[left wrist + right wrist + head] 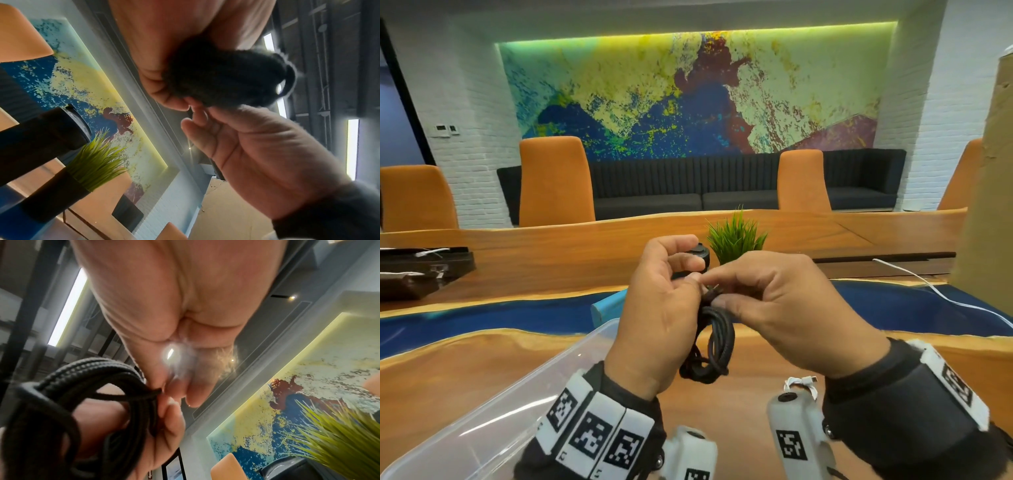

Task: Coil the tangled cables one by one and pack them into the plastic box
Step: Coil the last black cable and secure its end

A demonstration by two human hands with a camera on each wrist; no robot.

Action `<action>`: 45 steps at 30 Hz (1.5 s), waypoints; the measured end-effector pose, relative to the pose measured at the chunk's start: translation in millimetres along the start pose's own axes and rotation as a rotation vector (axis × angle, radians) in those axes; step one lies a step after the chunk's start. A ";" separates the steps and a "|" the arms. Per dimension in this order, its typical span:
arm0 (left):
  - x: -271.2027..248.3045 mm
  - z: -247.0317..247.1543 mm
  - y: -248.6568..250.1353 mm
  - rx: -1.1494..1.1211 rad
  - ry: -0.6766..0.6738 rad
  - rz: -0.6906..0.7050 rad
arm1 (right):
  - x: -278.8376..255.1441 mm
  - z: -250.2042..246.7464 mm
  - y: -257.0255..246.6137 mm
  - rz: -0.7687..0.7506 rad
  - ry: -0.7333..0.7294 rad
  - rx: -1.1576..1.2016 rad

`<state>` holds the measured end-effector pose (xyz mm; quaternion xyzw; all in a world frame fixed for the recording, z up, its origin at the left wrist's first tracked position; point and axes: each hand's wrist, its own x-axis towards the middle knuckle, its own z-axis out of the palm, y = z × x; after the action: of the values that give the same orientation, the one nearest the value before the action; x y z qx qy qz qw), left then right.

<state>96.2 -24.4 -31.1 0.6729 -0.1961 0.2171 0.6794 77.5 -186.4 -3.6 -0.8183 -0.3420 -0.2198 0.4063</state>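
A black braided cable (pixel 714 342) hangs as a loose coil in the air between my two hands, above the wooden table. My left hand (pixel 688 263) grips the top of the coil with curled fingers. My right hand (pixel 726 291) pinches the cable's plug end at the top of the bundle. The right wrist view shows the black cable (pixel 92 386) in loops, pinched by the right hand (pixel 180 391), with left-hand fingers (pixel 164 426) curled behind the strands. In the left wrist view the coil (pixel 226 78) is a dark blur. The clear plastic box (pixel 517 394) stands at lower left.
A short white cable (pixel 801 382) lies on the table below my right wrist. Another white cable (pixel 928 287) trails off to the right. A green plant (pixel 736 236), a black cylinder (pixel 702 255) and a blue piece (pixel 606 308) sit behind my hands. A cardboard box (pixel 989 171) rises at right.
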 end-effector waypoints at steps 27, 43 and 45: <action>1.2 -16.3 26.4 0.049 -0.256 0.033 | 1.3 -19.0 2.4 0.131 0.216 0.408; 6.0 -21.0 25.2 -0.005 -0.092 0.022 | 0.0 -28.8 9.8 0.212 0.136 0.400; 3.1 -15.1 23.1 0.005 -0.108 0.022 | 2.4 -15.8 6.6 0.172 0.122 0.293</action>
<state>85.5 -9.2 -10.5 0.6830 -0.2394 0.1885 0.6638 82.7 -201.2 3.6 -0.7617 -0.2738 -0.1812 0.5585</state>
